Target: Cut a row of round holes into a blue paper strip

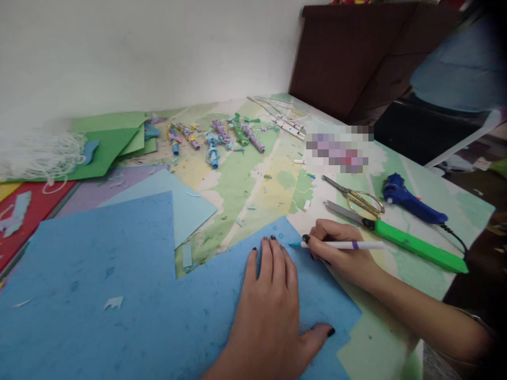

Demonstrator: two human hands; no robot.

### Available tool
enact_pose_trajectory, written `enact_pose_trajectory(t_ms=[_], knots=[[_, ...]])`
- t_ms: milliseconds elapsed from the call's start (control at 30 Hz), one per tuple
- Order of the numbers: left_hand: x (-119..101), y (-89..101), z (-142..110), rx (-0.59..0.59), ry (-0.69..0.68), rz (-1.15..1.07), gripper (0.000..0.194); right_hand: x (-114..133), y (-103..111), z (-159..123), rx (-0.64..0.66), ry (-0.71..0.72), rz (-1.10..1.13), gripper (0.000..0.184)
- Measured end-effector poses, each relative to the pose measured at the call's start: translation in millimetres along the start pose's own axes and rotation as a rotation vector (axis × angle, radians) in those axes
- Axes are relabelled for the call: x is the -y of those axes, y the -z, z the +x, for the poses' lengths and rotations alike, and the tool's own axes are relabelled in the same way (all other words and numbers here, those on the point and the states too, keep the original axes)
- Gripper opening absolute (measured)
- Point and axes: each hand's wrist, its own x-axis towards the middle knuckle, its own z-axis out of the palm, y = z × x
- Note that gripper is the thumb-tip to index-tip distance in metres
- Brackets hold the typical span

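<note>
My left hand (271,301) lies flat on a blue foam sheet (138,322), its fingers stretched toward the sheet's far corner. In my right hand (340,253) is a white marker pen (344,245) with a blue tip and a purple band, pinched between thumb and fingers. Its tip meets the sheet just right of my left fingertips. A few small round outlines (277,232) are drawn near that corner. The sheet has a cut-out notch at its far side, and a small pale scrap (114,302) rests on it.
Right of my hand lie a green-handled cutter knife (420,245), gold-handled scissors (358,198) and a blue hot glue gun (412,200). Several decorated foam tubes (213,150) and markers (289,128) lie farther back. White string (39,153) and green sheets (113,153) are piled left. A person (459,68) is at right.
</note>
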Motion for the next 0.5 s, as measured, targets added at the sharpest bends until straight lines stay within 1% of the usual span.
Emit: enact_pose_trajectory(t_ms=[267,500], knots=[[0.0,0.7,0.9,-0.014,-0.004,0.004,0.092,-0.7,1.0,-0.5,0.060,0.015,-0.010,0.028],[0.2,-0.2,-0.2,-0.028,-0.010,0.013,0.093,-1.0,0.7,0.0,0.050,0.018,-0.017,0.028]])
